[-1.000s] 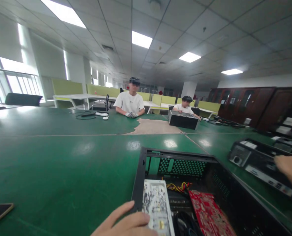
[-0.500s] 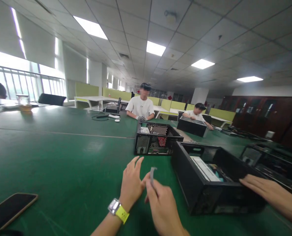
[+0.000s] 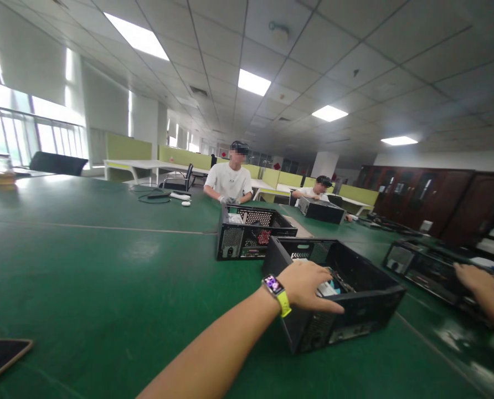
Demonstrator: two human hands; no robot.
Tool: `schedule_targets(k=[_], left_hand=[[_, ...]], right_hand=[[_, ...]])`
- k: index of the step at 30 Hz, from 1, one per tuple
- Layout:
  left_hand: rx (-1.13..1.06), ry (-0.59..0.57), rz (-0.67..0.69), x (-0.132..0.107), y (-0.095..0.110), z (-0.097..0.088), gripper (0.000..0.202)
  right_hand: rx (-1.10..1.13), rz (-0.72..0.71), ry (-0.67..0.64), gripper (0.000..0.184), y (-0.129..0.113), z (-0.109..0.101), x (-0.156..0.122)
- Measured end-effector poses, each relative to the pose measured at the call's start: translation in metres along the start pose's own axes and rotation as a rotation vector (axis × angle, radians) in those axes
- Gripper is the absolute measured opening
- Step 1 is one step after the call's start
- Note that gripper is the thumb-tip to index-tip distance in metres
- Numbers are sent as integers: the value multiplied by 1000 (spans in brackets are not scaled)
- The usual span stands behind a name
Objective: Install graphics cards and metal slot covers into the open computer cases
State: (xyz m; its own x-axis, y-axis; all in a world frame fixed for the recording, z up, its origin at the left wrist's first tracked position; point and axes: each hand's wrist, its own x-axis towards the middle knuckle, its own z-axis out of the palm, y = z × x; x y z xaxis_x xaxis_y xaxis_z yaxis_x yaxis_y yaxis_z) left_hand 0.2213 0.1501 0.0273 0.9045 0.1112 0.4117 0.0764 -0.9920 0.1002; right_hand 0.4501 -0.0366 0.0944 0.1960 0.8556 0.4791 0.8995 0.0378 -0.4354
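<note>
My left hand (image 3: 307,285), with a yellow-strapped smartwatch (image 3: 274,285) on its wrist, reaches over the near left part of an open black computer case (image 3: 371,310). Its fingers are stretched and the thumb stands apart; contact with the case cannot be made out. Inside that case are a white part (image 3: 325,289) and some cables, partly hidden by the hand. Nowhere in the present view does my right hand show. At the right edge, a co-worker's hand (image 3: 482,282) lies at another dark computer case (image 3: 421,271).
Beyond stands another open computer case (image 3: 234,244), with a person (image 3: 229,180) behind it. A second person (image 3: 309,194) is at a further case (image 3: 322,210). A phone (image 3: 1,354) lies at left on the green table (image 3: 106,288); cables (image 3: 147,194) lie farther back.
My left hand has moved right, over the case. My right hand, which held a thin grey strip, has left view. The co-worker's hand has moved from this case to the one at right.
</note>
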Motion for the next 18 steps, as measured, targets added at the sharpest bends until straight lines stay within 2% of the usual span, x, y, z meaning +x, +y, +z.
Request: schedule_targets(k=[2,4,6,8,10,12,16,18], left_hand=[[45,-195,16,26,-2,11,62],[80,-304,-12,40,-3,21,61],[98,-309,-43,43,-3,26,59],[101,-279,-44,35,-1,23,54],[95,-261,-31,19,5,14,48],[74,-241,-6,-6,14,0,41],[-21,-239,-10,-76,46,-39,30],[-79,-268,-74,-111,67,-62,25]], right_hand=[[-19,3,-10,51,1,9,-7],[-63,29,25,63,5,3,-3],[-134,73,94,72,14,-14,10],[-188,99,181,76,21,-31,21],[-155,73,231,75,21,-38,23],[-63,31,232,67,12,-29,10],[48,11,168,35,-23,25,-53],[79,18,136,32,-43,57,-92]])
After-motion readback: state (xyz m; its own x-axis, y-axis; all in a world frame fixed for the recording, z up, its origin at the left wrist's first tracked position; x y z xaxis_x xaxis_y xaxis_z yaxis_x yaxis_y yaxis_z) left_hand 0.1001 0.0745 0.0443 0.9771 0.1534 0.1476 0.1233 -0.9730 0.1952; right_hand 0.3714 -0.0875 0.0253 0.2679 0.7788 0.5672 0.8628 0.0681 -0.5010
